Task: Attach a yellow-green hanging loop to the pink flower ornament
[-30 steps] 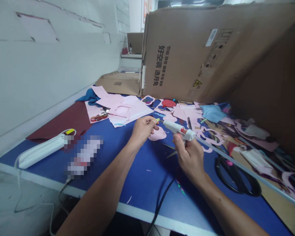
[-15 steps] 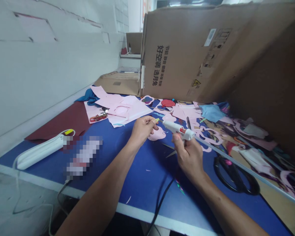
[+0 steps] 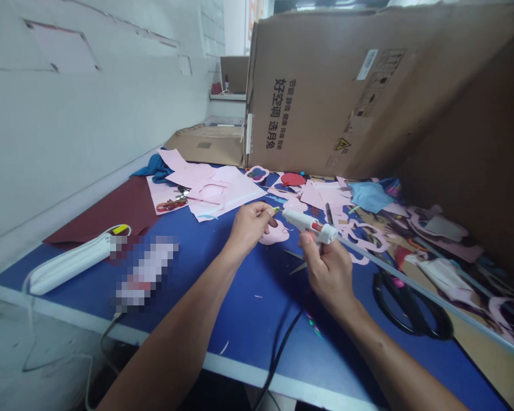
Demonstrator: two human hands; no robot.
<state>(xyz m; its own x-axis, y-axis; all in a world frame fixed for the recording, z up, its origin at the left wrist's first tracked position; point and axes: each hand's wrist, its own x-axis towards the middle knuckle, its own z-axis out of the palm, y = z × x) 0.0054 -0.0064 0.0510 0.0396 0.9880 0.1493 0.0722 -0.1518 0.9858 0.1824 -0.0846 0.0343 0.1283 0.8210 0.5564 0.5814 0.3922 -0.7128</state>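
Observation:
My right hand [image 3: 330, 268] is wrapped round a white glue gun [image 3: 306, 224], whose nozzle points left. My left hand [image 3: 251, 225] pinches a small yellow-green piece [image 3: 276, 210] between thumb and fingertips; its exact kind is too small to make out. The nozzle tip is right at this piece, though I cannot tell whether they touch. Below the fingers, a pink paper cutout [image 3: 275, 233] with a rounded outline lies on the blue tabletop [image 3: 257, 319]. Large black-handled scissors [image 3: 411, 305] lie to the right of my right hand, their blades reaching under the glue gun.
Pink paper sheets [image 3: 231, 185] and red-handled scissors [image 3: 172, 204] lie at the back left, a white power strip [image 3: 75, 265] nearer. Paper scraps and a blue cloth [image 3: 370, 196] crowd the right. A big cardboard box [image 3: 317, 103] stands behind. The glue gun's black cord [image 3: 278, 359] crosses the front edge.
The glue gun and my right hand have shifted very slightly left. The yellow-green piece shows a little less between my left fingers. Everything else stays in place.

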